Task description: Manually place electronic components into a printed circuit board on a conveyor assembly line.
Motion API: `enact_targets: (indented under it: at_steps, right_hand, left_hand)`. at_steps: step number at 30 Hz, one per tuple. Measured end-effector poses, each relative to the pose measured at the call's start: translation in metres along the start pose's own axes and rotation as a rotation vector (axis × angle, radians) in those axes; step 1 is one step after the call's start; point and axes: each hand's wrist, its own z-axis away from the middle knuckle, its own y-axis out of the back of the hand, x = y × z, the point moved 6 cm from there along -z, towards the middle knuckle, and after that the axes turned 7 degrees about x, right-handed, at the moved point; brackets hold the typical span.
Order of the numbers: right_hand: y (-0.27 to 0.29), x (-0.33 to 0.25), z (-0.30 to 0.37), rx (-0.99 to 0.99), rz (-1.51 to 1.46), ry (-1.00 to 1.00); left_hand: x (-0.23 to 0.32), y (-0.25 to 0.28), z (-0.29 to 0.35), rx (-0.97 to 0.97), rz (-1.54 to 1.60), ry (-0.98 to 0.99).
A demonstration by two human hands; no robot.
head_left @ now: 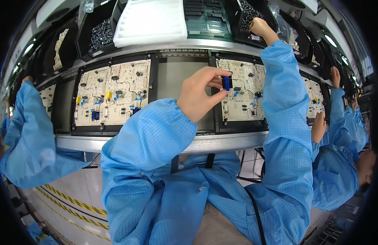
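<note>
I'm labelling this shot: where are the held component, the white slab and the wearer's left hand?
Held component [227,84]: head view, its blue strip.
White slab [151,22]: head view, upper surface.
Left hand [198,89]: head view, back of the hand.

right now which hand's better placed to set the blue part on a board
Likely the left hand: its fingers hold the blue part near a board; the right hand is at a black bin.
</note>
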Motion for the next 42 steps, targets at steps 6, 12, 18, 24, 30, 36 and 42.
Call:
enact_targets:
  at_steps: [6, 12, 18, 24, 30, 36, 42]
  right_hand:
    - [0.001, 0.001, 0.004, 0.04, 0.042, 0.038]
    - [0.029, 0.003, 0.019, 0.15, -0.048, 0.086]
    - [0.111, -0.026, 0.093, 0.195, -0.487, 0.099]
    - [0.096, 0.015, 0.156, 0.145, -0.742, 0.066]
    - [0.054, 0.058, 0.175, 0.184, -0.81, -0.103]
    - [0.033, 0.076, 0.18, 0.128, -0.803, -0.19]
    - [0.058, 0.064, 0.193, 0.253, -0.791, -0.291]
  left_hand:
    - [0.006, 0.0, 0.0, 0.022, -0.034, -0.098]
    - [0.001, -0.007, -0.002, 0.058, -0.117, -0.179]
    - [-0.026, -0.009, 0.002, 0.015, 0.262, 0.328]
    - [-0.044, -0.029, 0.004, -0.221, 0.215, 0.448]
    - [-0.046, -0.055, 0.015, -0.376, 0.429, 0.684]
    - [-0.023, -0.075, 0.018, -0.448, 0.198, 0.494]
    - [-0.008, -0.106, 0.008, -0.517, -0.202, 0.085]
